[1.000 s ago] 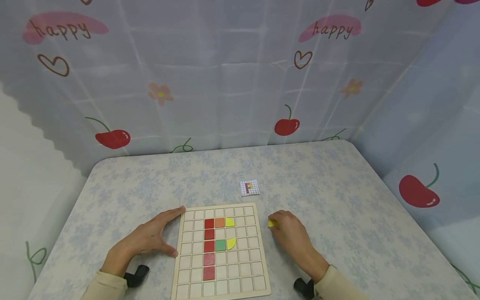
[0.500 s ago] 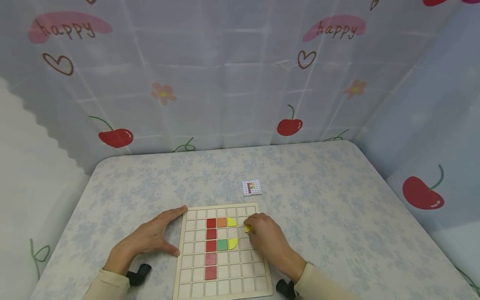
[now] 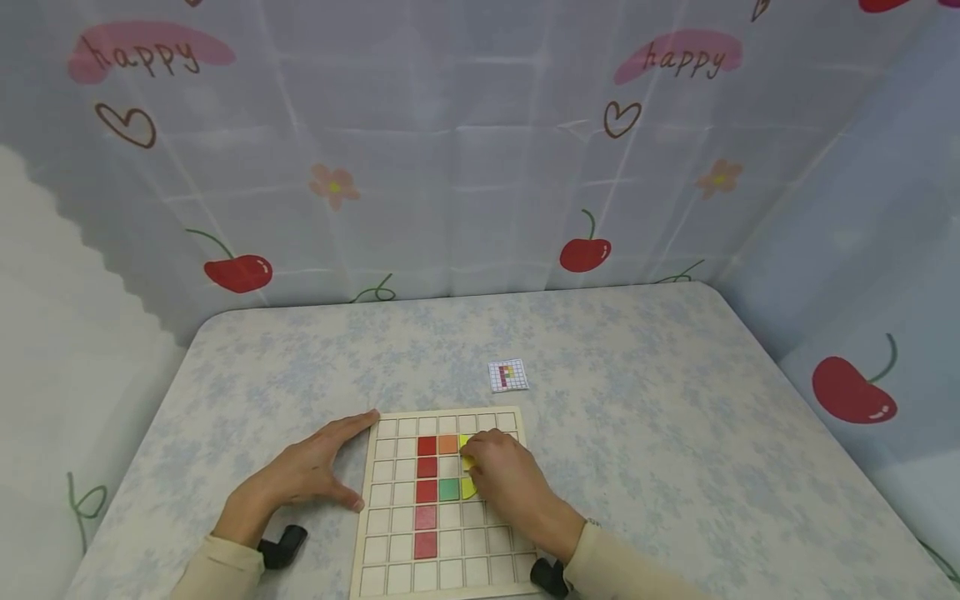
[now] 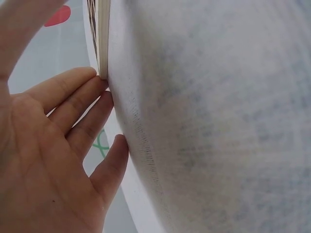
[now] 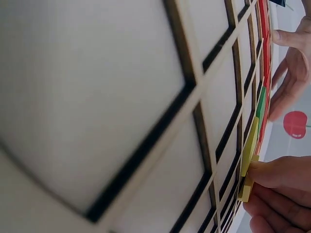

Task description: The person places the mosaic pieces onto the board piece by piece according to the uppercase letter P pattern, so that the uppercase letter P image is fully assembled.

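A wooden grid board [image 3: 399, 576] lies on the table, with a column of red square tiles [image 3: 426, 492], an orange tile [image 3: 447, 444], a green tile [image 3: 449, 489] and yellow rounded tiles [image 3: 468, 488] in its cells. My right hand [image 3: 517, 486] pinches a yellow tile [image 5: 249, 187] between thumb and fingers, at the cell between the two yellow tiles; the hand covers part of them. My left hand [image 3: 300, 472] is spread along the board's left edge, thumb and fingertips at the frame. In the left wrist view its fingers [image 4: 80, 104] are straight, touching the board's corner.
A small pattern card [image 3: 508, 376] with a printed coloured grid lies behind the board. The table [image 3: 675, 400] has a pale floral cloth. Behind it hangs a curtain [image 3: 450, 167] with cherries and hearts. Black wrist devices [image 3: 282, 547] sit by both sleeves.
My right hand has moved left from the table beside the board to over its yellow tiles, carrying the yellow tile. My left hand stays at the board's edge.
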The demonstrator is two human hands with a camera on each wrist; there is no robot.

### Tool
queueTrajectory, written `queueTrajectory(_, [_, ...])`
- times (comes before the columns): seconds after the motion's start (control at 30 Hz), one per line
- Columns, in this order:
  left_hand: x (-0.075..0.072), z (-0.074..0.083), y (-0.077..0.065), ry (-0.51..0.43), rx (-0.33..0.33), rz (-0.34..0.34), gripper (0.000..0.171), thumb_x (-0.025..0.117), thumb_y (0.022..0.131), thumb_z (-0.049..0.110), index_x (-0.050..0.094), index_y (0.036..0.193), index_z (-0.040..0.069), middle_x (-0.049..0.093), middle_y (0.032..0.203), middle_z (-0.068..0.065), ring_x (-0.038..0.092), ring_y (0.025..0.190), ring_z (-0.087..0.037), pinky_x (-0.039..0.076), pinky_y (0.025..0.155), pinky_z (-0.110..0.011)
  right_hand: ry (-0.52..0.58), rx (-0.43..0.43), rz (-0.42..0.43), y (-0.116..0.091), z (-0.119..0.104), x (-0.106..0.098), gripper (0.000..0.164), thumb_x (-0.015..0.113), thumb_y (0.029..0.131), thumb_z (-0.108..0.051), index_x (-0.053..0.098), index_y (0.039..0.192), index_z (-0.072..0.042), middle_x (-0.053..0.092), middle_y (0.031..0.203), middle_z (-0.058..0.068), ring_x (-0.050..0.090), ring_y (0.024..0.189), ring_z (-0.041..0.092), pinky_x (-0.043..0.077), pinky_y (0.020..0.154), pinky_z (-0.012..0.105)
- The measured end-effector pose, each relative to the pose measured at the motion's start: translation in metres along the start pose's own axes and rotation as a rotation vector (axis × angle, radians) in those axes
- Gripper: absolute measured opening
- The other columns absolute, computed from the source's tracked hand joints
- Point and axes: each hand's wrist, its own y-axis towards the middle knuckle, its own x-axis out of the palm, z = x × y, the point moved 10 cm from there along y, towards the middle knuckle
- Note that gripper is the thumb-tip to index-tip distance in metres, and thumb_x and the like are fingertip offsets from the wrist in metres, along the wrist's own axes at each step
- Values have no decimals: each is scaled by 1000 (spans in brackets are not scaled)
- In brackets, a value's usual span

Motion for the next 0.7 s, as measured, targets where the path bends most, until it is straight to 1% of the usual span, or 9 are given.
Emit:
queueTrajectory(0.3, [0, -1, 0, 12, -2, 7, 120, 94, 57, 45, 32, 155, 15, 29, 158, -15, 29, 141, -42, 35, 99, -65, -44, -30, 17, 1, -6, -1, 19, 71, 83, 4, 76, 99, -6, 71, 100, 2, 65, 97, 19, 53, 83, 33])
queueTrajectory(0.57, [-1, 0, 0, 15, 4, 11, 119, 94, 57, 45, 33, 155, 14, 30, 158, -15, 29, 141, -42, 35, 99, -65, -33, -33, 29, 0, -6, -1, 20, 70, 82, 7, 77, 97, -5, 72, 100, 2, 65, 100, 20, 54, 84, 35])
queueTrajectory(0.7, [-1, 0, 0, 10, 11, 10, 120, 94, 57, 45, 32, 155, 14, 30, 158, -15, 29, 141, -43, 35, 98, -66, -30, -35, 27, 0, -6, 0, 21, 69, 83, 8, 77, 97, -5, 72, 99, 3, 65, 99, 20, 54, 84, 34])
